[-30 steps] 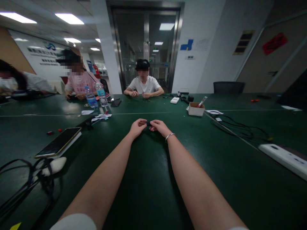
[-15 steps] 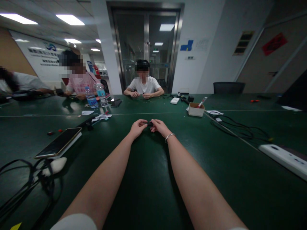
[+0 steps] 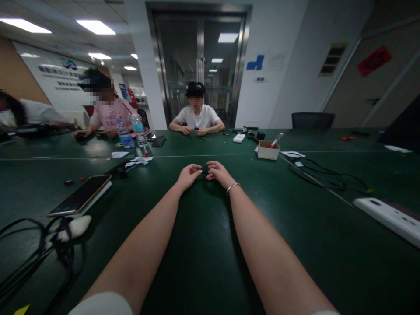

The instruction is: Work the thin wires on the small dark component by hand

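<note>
Over the green table, ahead of me, my left hand (image 3: 189, 176) pinches a small black object (image 3: 204, 169) between thumb and fingers. The object is too small and dark to name. At its right end is my right hand (image 3: 220, 173), its fingers parted and curved beside the object. Whether a right fingertip still touches it, I cannot tell. A silver bangle (image 3: 232, 188) circles my right wrist.
A phone (image 3: 80, 194) on a white box lies left, near a white mouse (image 3: 75, 227) and black cables. Bottles (image 3: 139, 131), a small carton (image 3: 268, 150) and a power strip (image 3: 387, 218) stand about the green table (image 3: 203, 245). Co-workers sit across.
My right fingers have loosened from the black object and spread apart, while my left hand keeps its pinch. At the far left, a co-worker's hand has lowered to the table.
</note>
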Action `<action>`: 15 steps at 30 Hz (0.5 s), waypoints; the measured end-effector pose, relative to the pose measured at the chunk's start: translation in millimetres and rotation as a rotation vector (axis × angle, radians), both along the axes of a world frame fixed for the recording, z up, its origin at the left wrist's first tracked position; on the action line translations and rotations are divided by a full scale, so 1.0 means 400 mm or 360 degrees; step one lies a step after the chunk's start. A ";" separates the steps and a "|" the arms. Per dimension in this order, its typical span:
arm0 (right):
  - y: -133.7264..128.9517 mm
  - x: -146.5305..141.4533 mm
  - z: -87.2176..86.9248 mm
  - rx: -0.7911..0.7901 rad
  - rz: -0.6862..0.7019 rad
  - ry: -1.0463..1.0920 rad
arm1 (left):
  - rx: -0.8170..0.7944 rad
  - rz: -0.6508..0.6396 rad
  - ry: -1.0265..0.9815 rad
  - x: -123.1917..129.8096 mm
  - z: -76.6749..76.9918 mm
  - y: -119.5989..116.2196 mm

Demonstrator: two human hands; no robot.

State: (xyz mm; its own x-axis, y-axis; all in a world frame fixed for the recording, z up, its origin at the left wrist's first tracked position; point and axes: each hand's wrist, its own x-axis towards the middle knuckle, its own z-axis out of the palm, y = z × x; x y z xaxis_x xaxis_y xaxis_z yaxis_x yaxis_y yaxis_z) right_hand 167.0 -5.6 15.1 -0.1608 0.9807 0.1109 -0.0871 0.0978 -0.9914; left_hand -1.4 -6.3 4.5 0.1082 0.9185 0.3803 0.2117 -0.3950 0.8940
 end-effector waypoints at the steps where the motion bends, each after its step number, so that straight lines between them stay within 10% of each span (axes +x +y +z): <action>1: 0.001 0.000 -0.001 -0.0023 -0.0023 0.0006 | 0.0002 -0.0003 0.0002 0.000 0.000 0.001; 15: -0.001 0.000 0.003 -0.0049 0.0012 -0.0090 | -0.0023 -0.0003 -0.0023 -0.002 0.001 -0.001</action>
State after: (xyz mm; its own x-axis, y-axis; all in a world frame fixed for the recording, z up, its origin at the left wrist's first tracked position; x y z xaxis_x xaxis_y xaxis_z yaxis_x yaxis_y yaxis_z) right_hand 167.0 -6.1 16.2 -0.1733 0.9823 0.0715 -0.0315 0.0670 -0.9973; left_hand -2.1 -6.9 4.9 0.1047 0.9238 0.3684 0.1979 -0.3824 0.9026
